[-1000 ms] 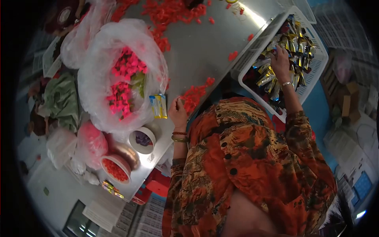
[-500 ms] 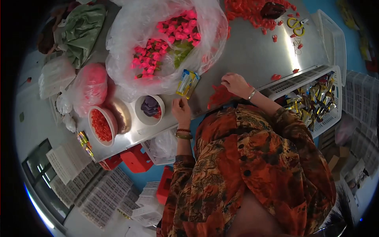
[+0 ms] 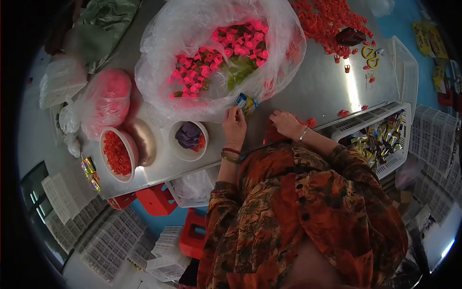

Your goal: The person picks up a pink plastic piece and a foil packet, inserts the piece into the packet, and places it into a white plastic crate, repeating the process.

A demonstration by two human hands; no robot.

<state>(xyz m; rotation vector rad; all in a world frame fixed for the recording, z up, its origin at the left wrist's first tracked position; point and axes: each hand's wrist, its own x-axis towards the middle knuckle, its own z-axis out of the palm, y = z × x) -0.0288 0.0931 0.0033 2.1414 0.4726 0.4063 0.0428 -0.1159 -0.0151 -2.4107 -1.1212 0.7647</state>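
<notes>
Metal table [image 3: 320,91], its front edge against the person's body. Big clear plastic bag [image 3: 168,29] stands open mid-table, back from the front edge, with pink and some green pieces [image 3: 207,70] inside. White crate [image 3: 358,122] sits along the front edge toward the table's right corner, foil-wrapped pieces in it. Heap of red pieces [image 3: 332,21] spreads behind the bag toward the right edge. Knotted pink bag [image 3: 108,98] lies toward the left edge.

Near the front left corner: bowl [image 3: 134,156] of red pieces. Second bowl [image 3: 203,132], with a purple cloth [image 3: 187,136] in it, near the front edge, between first bowl and left hand [image 3: 235,126].

Left hand is over the front edge, thumb and fingers pinching the packet [image 3: 247,103]. Packet, blue and yellow, sticks out past those fingertips, next to the clear bag's rim. Right hand [image 3: 288,125] is further right along the same edge, fingers curled, touching or just above a small red cluster [image 3: 273,135]; can't tell if it grips any. Packet is apart from the right fingertips. Scissors [image 3: 373,57] by the right edge.
</notes>
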